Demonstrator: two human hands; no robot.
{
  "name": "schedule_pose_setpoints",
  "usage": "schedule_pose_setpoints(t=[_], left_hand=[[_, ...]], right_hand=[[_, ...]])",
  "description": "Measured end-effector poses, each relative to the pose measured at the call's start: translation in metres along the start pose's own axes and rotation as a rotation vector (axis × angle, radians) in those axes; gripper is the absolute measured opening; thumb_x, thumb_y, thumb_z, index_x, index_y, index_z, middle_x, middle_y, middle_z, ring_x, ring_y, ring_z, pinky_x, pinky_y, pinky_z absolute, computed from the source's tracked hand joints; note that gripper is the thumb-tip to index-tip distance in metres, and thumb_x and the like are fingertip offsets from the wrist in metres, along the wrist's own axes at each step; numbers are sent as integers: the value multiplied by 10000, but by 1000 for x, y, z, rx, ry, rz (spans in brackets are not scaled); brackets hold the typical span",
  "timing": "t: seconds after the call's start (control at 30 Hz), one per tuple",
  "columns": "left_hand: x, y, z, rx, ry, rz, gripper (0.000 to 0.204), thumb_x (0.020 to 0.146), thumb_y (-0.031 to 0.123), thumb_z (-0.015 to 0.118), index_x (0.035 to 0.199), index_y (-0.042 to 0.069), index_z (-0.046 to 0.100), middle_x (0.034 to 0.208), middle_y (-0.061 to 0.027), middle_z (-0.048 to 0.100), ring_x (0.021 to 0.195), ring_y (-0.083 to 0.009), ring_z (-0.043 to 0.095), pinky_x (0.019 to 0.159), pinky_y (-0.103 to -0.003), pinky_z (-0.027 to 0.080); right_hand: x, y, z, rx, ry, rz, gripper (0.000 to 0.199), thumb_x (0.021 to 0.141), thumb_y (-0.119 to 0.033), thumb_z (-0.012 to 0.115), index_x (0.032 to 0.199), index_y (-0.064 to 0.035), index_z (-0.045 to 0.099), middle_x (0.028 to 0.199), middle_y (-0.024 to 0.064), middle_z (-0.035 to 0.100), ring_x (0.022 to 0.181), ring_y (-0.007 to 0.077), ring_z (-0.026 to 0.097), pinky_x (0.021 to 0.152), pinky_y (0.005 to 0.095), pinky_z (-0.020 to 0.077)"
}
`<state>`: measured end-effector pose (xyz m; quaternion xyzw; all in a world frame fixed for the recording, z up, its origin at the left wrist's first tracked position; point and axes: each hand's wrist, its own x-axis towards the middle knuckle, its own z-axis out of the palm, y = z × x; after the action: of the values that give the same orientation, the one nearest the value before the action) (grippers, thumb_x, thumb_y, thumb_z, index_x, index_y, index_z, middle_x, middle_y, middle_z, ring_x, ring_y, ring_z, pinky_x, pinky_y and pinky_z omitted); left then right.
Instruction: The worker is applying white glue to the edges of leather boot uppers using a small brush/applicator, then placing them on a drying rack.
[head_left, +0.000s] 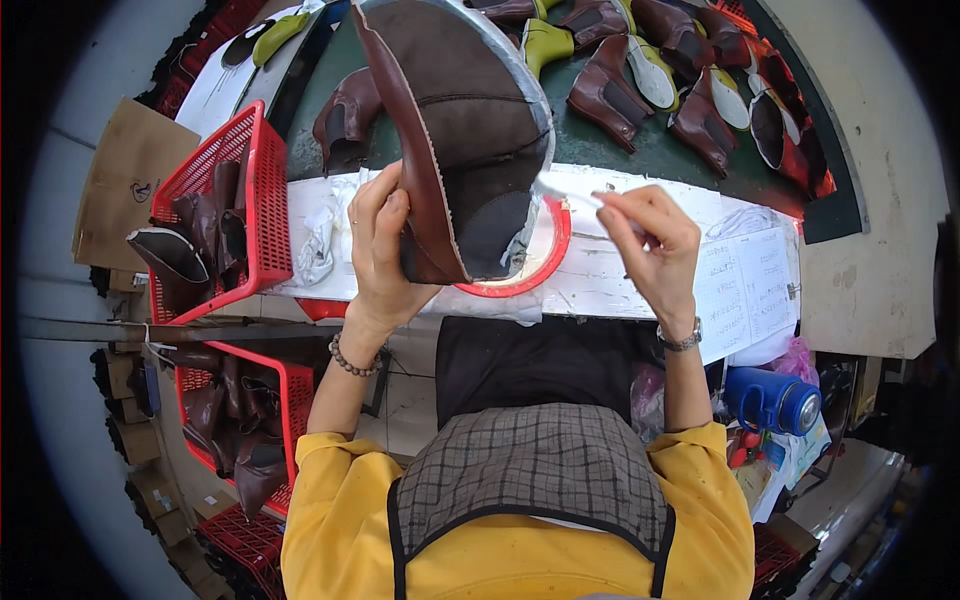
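Note:
My left hand [385, 240] grips a dark brown leather boot upper [465, 120] and holds it up with its inner lining facing me. My right hand [650, 235] pinches a small white brush [568, 192] whose tip touches the right edge of the boot upper. Below the boot, a round red bowl [553, 250] sits on the white worktop [600, 270].
A red basket [262, 210] with brown uppers stands at the left; another red basket [290, 400] is lower down. Several brown boot uppers on yellow-green lasts [650, 75] lie on the green belt behind. Paper sheets [745, 285] and a blue bottle [775, 400] are at right.

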<state>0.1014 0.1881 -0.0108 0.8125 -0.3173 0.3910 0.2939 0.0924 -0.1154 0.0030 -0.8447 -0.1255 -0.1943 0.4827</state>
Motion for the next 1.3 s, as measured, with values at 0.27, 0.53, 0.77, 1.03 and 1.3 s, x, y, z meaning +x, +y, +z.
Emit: schedule_pose_setpoints(t=[0.27, 0.53, 0.77, 1.03, 1.3], left_hand=[[-10, -30, 5, -83, 133, 76, 1043, 690, 90, 904, 1532, 103, 288, 1442, -272, 458, 1241, -433, 536, 1022, -504, 445], [-13, -44, -5, -61, 155, 88, 1107, 659, 95, 920, 1551, 84, 264, 1499, -237, 395, 1307, -383, 482, 1074, -481, 408], [-13, -53, -10, -57, 167, 57, 1163, 633, 99, 935, 1568, 67, 244, 1549, -206, 339, 1365, -340, 435, 1119, -460, 375], [-14, -55, -9, -100, 139, -16, 1227, 602, 103, 951, 1587, 48, 220, 1606, -171, 276, 1431, -291, 381, 1171, -436, 337], [-49, -50, -110, -633, -37, -696, 1275, 566, 125, 871, 1619, 14, 159, 1632, -152, 285, 1484, -278, 339, 1227, -405, 269]], right_hand=[[-3, -9, 8, 22, -21, -313, 270, 780, -19, 840, 1043, -59, 796, 891, 66, 671, 728, 138, 646, 606, 259, 500], [-7, -21, 17, 100, -23, -246, 273, 793, 2, 825, 1059, -52, 795, 907, 63, 682, 732, 131, 646, 626, 246, 504], [-19, -43, 13, 106, -110, -261, 250, 770, -35, 844, 1017, -55, 807, 873, 59, 695, 726, 150, 664, 614, 260, 514], [-28, -49, 17, 164, -196, 1, 246, 833, -45, 798, 1078, -59, 790, 847, 55, 671, 689, 134, 639, 586, 254, 502], [5, 41, 60, -573, -281, -196, 107, 866, -161, 736, 948, -107, 779, 843, 50, 654, 732, 245, 654, 615, 375, 503]])
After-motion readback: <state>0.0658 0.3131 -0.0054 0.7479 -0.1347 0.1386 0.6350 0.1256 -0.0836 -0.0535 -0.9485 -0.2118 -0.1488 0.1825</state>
